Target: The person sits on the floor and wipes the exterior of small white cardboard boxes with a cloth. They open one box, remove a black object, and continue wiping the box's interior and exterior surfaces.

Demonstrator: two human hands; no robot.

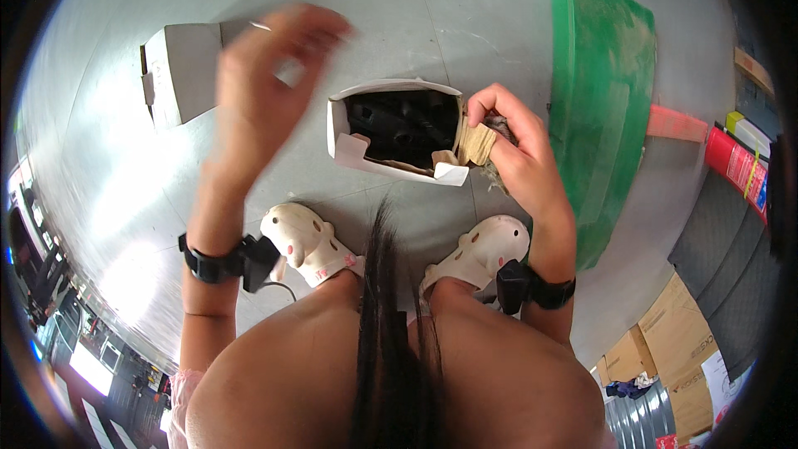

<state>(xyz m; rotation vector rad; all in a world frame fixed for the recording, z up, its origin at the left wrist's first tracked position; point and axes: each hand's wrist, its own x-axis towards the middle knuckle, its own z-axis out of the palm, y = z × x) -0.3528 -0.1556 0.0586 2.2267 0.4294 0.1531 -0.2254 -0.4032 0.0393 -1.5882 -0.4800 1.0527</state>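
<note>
My right hand [525, 150] is closed, thumb against fingers, on a tan, ridged wad [476, 145] at the right side of an opened white box [339, 137]. Whether the wad is paper or cloth I cannot tell. Grey, shaggy material [499, 125] shows behind and below these fingers. Dark black objects [403, 125] fill the box, their kind unclear; its flaps are folded outward. My left hand [266, 75] is raised at the upper left, smeared by motion, near a second white box [184, 71]. Its fingers curve toward the thumb; no held thing can be made out.
A long green panel-like object [603, 116] lies to the right. Beyond it are a red strip [677, 123], a red package [738, 168] and cardboard boxes [677, 324]. My white shoes [309, 241] stand on the grey floor [465, 8] just below the opened box.
</note>
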